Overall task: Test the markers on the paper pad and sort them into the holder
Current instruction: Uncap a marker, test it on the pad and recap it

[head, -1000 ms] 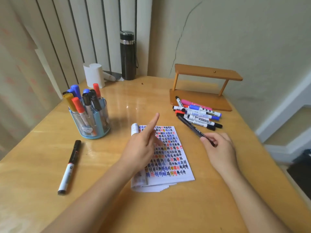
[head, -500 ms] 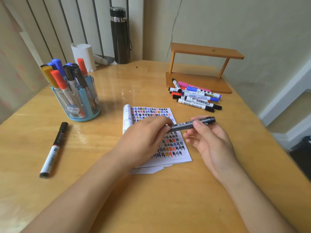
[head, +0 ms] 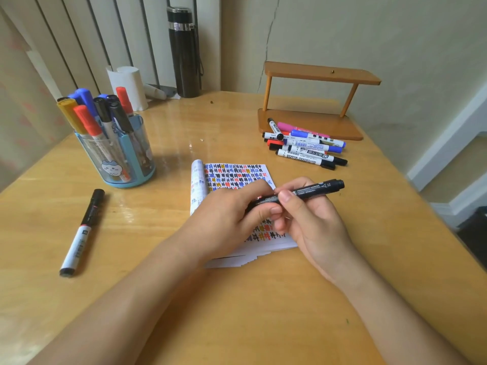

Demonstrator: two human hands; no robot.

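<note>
A black permanent marker [head: 312,192] lies level above the paper pad [head: 232,175], held at both ends. My left hand [head: 232,217] grips its left end, and my right hand [head: 311,219] pinches its middle with thumb and fingers. The pad is covered with coloured test marks and lies partly hidden under both hands. A blue transparent holder [head: 116,154] at the left stands full of several markers. A pile of several markers [head: 305,146] lies at the right, in front of a wooden shelf. One black-and-white marker [head: 81,233] lies alone on the table at the left.
A small wooden shelf [head: 316,101] stands at the back right. A black flask [head: 184,51] and a white paper roll [head: 129,85] stand at the back by the wall. The table's right edge [head: 421,196] drops off to the floor.
My right hand picked the black marker from the pile and brought it over the pad. My left hand, first pointing, closed on the marker's left end.
</note>
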